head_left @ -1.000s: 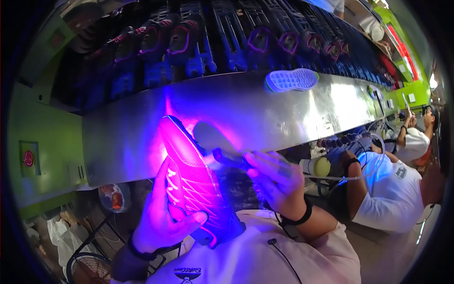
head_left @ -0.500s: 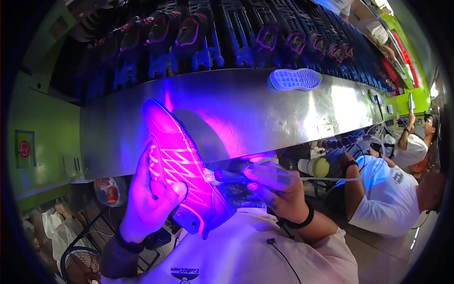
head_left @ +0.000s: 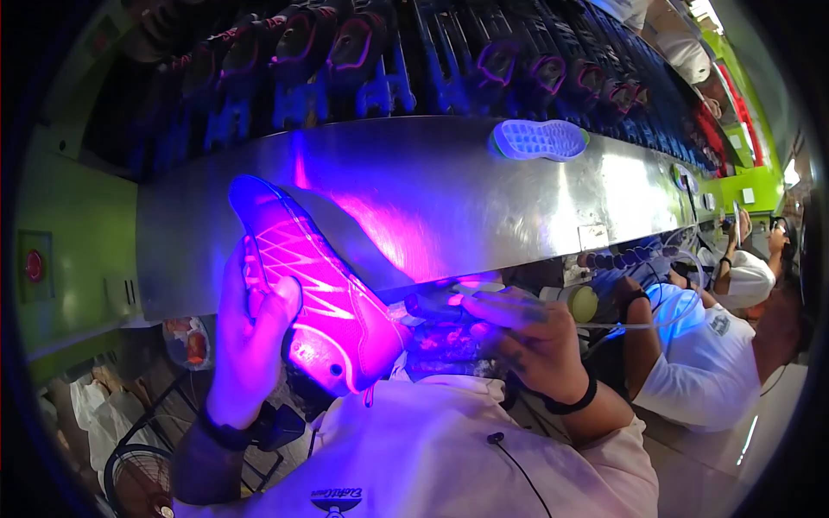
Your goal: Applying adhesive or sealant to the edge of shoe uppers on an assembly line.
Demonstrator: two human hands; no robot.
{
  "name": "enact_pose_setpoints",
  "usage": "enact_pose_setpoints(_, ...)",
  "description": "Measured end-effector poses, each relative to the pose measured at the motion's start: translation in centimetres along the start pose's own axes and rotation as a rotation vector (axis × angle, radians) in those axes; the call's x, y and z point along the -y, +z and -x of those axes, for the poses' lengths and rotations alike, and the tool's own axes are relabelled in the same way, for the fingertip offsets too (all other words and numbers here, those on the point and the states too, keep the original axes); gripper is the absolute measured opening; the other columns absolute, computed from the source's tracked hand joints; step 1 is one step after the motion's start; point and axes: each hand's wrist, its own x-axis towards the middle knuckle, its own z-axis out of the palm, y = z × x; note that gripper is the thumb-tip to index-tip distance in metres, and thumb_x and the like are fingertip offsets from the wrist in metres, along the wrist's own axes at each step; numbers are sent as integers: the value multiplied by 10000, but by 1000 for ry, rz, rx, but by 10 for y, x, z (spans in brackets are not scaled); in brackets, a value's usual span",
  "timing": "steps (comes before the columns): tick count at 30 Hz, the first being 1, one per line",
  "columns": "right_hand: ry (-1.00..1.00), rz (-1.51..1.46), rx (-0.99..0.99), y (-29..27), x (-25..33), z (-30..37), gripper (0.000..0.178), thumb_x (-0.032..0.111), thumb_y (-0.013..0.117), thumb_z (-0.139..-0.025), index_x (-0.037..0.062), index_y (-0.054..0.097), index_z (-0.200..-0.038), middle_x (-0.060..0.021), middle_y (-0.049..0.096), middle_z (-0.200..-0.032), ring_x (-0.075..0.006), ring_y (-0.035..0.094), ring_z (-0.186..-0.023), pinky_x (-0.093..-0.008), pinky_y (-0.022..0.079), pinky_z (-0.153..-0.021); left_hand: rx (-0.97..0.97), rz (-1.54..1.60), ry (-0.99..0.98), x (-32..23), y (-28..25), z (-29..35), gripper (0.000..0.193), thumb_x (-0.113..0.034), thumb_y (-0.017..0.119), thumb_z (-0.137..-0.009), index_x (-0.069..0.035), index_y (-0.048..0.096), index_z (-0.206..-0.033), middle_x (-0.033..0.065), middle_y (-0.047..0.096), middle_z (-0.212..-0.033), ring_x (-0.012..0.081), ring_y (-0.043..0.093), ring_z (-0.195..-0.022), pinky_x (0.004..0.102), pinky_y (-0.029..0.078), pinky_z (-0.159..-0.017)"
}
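A shoe upper [head_left: 324,289], glowing pink and violet under coloured light, is held up with its toe toward the far left and its heel near my chest. My left hand [head_left: 250,337] is closed round its near-left side, thumb pressed on the upper. My right hand [head_left: 527,337], smeared by motion, grips a dark-handled brush [head_left: 427,305]. The brush's pale tip is close to the shoe's right lower edge; whether it touches cannot be made out. A clear tube runs rightward from behind my right hand.
A metal bench [head_left: 484,203] spans the middle, bearing a pale shoe sole [head_left: 540,140]. Beyond it stands a rack [head_left: 440,69] with several dark shoes. At right are a lidded white container [head_left: 577,304] and a co-worker in a white shirt [head_left: 704,363]. A fan [head_left: 142,483] is lower left.
The shoe has shifted left and turned, its heel swinging up off my lap. My right hand has moved slightly right, and the brush tip has come away from the shoe's middle edge.
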Motion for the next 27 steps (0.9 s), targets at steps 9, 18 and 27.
enact_pose_setpoints(9,-275,256,-128,-10,17,-18,543,-34,753,-716,76,729,-1247,-130,740,-1119,-327,694,-902,-403,583,-792,-22,518,-178,-19,31,1,514,-306,507,-1086,-10,383,-1487,100,563,-1360,183,585,-1253,369,493,-1050)
enact_pose_setpoints(18,-355,225,-105,-24,17,-32,609,-81,719,-681,57,709,-1274,-129,738,-1134,-311,692,-886,-389,582,-759,-3,547,-168,-16,36,5,455,-307,498,-1088,-29,437,-1443,85,589,-1299,169,633,-1159,351,530,-989)
enact_pose_setpoints(27,-311,235,-69,-29,21,-33,522,-50,742,-757,59,712,-1267,-124,740,-1140,-308,700,-888,-391,592,-767,-96,289,-6,-26,34,4,463,-299,484,-1098,-7,423,-1452,108,584,-1306,178,615,-1188,360,515,-1019)
